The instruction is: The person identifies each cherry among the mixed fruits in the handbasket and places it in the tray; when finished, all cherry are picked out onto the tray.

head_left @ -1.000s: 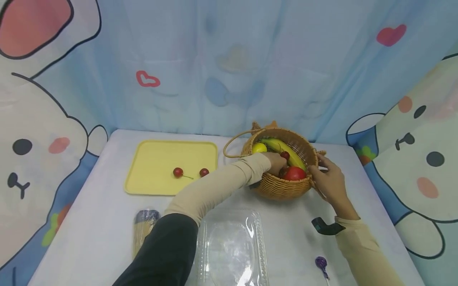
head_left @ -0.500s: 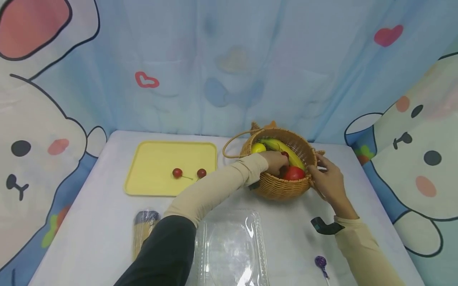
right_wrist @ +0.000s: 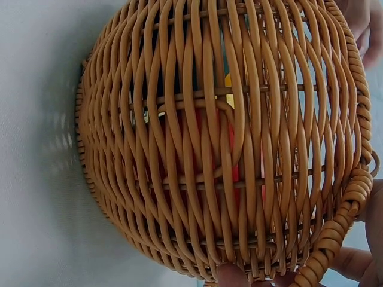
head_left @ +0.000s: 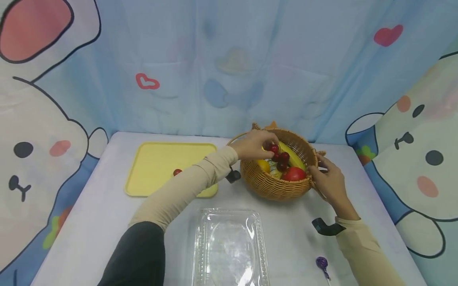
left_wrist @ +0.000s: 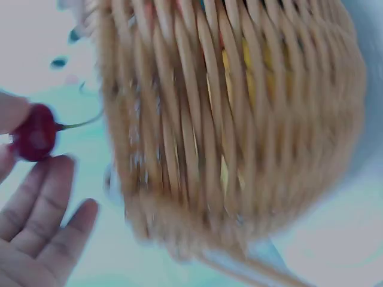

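Note:
My left hand (head_left: 255, 145) hovers over the left rim of a wicker basket (head_left: 279, 190). Between thumb and finger it pinches a dark red cherry (left_wrist: 37, 134) by its body; the thin stem points toward the basket in the left wrist view. Other cherries (head_left: 284, 157) lie inside, beside a banana (head_left: 295, 159), a round red fruit (head_left: 294, 174) and an orange-yellow fruit (head_left: 264, 165). My right hand (head_left: 330, 180) grips the basket's right side at the rim and handle. In the right wrist view, its fingertips (right_wrist: 232, 276) show against the weave.
On the left lies a yellow tray (head_left: 157, 159) with a cherry (head_left: 177, 172), partly covered by my left sleeve. A clear plastic container (head_left: 230, 246) sits at the front middle. A purple lollipop (head_left: 322, 263) lies at the front right. A blue curtain hangs behind.
My left hand has come up out of the basket and moved left, now with a cherry. Its sleeve now covers the tray's second cherry and the wrapped bundle. The right hand stays put.

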`<state>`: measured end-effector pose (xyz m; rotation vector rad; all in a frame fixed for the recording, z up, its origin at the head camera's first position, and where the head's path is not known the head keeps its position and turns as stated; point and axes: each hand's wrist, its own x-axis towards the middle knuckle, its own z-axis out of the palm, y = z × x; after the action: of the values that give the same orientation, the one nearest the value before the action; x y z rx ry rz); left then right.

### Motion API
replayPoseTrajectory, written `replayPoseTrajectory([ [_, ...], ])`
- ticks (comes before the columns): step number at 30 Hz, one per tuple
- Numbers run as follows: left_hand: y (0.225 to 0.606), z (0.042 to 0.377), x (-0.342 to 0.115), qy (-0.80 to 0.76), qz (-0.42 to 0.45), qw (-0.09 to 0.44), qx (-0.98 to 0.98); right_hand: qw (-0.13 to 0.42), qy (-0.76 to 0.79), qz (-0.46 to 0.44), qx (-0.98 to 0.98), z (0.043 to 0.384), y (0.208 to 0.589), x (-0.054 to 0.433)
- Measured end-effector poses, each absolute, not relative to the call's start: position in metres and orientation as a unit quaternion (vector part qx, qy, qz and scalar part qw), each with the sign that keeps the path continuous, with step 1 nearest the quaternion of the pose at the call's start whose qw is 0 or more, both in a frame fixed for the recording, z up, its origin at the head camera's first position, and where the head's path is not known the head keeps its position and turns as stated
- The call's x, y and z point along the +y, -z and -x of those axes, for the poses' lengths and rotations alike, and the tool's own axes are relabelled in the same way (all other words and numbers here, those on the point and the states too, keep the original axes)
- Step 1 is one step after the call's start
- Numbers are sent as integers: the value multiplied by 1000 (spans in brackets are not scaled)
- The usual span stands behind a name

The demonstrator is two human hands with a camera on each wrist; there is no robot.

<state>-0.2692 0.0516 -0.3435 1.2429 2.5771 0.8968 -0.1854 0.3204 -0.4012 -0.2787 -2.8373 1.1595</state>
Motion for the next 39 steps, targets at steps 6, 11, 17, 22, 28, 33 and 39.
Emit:
replayPoseTrajectory([
  [6, 353, 270, -17, -465, -302, -25, 832, 32, -374, 88, -923, 186, 401, 320],
  [11, 383, 264, -71, -477, -227, -52, 847, 21, -377, 95, -921, 185, 402, 320],
  [17, 424, 253, -112, -465, -143, -39, 873, 31, -369, 90, -925, 186, 402, 322],
  [22, 450, 248, -132, -444, -104, -23, 889, 33, -370, 86, -925, 187, 403, 322],
  [28, 474, 246, -146, -372, -89, -1, 924, 30, -373, 85, -924, 186, 405, 322],
  [33, 484, 245, -150, -345, -90, 6, 934, 32, -372, 85, -924, 185, 405, 322],
  [39, 487, 244, -152, -338, -105, 11, 935, 28, -371, 87, -924, 187, 403, 321],
])
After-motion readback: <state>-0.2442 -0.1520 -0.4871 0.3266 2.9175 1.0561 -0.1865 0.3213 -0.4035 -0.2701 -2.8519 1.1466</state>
